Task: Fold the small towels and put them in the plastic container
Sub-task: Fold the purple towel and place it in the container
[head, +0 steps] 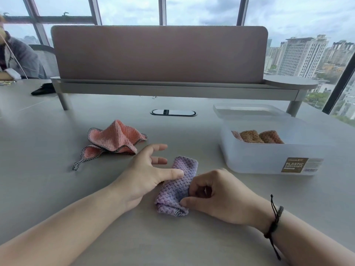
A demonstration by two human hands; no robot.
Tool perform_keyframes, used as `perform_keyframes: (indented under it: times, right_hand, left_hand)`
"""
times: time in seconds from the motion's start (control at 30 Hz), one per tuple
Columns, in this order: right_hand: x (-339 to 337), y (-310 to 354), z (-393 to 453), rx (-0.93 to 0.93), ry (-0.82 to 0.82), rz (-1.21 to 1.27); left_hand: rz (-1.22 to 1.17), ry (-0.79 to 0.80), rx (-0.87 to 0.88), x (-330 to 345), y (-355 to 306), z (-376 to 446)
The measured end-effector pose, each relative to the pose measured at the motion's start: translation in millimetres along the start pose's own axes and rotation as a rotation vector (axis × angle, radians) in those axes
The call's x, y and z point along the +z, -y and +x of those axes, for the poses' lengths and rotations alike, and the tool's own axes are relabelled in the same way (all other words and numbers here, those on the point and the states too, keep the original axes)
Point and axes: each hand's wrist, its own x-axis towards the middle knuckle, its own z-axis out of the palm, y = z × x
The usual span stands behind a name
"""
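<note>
Worktop (57, 189) runs bare to the left and near edges. Lilac towel (177, 184), folded narrow, lies between the hands: the left hand (148, 173) has spread fingers and its thumb pressing the towel's left side, and the right hand (217, 194) pinches its right edge. One pink towel (113, 139) sits crumpled, well apart. The plastic container (269, 156) at right holds three folded towels; its lid (247, 110) lies just behind.
</note>
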Motion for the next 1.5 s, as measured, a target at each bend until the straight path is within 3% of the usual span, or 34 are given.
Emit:
perform_keyframes:
  times: [0.23, 0.47, 0.6, 0.67, 0.73, 0.83, 0.93, 1.17, 1.33, 1.43, 1.5]
  right_hand:
    - [-1.2, -1.2, 0.6, 0.002, 0.004, 0.023]
    - [-6.1, -4.1, 2.2, 0.170, -0.160, 0.188]
    - [-5.9, 2.9, -0.1, 0.357, -0.167, 0.656]
    - [-7.6, 10.4, -3.2, 0.397, -0.170, 0.919]
    - [-12.4, 15.7, -6.5, 0.385, -0.198, 1.023]
    - [-22.8, 13.1, -13.9, 0.381, -0.293, 0.985]
    - [-34.1, 6.5, -25.1, 0.369, -0.358, 0.907]
    - [-90.8, -9.7, -44.1, 0.290, -0.333, 0.797]
    - [-153.6, -33.6, 0.2, 0.365, -0.439, 0.568]
    - [-170.3, -60.4, 38.9, 0.468, -0.366, 0.499]
    - [-166.4, -73.3, 55.2, 0.537, -0.193, 0.438]
  left_hand:
    - [-0.136, 0.098, -0.040, 3.9, -7.8, -4.3]
    - [-0.308, 0.142, -0.042, 4.1, -11.8, -4.3]
    - [-0.434, 0.203, -0.070, 9.9, -18.0, -7.4]
    - [-0.483, 0.214, -0.089, 18.0, -20.5, -8.1]
    - [-0.525, 0.192, -0.088, 27.8, -24.7, -8.7]
    - [-0.502, 0.172, -0.059, 43.4, -35.1, -10.9]
    - [-0.332, 0.164, -0.025, 55.7, -45.6, -11.8]
    - [-0.096, 0.236, 0.097, 98.2, -83.5, -1.4]
    - [-0.079, 0.112, 0.178, 116.6, -107.0, 26.5]
    - [-0.097, 0.029, 0.141, 114.8, -97.8, 50.2]
    - [-0.073, -0.017, 0.122, 108.2, -86.2, 62.0]
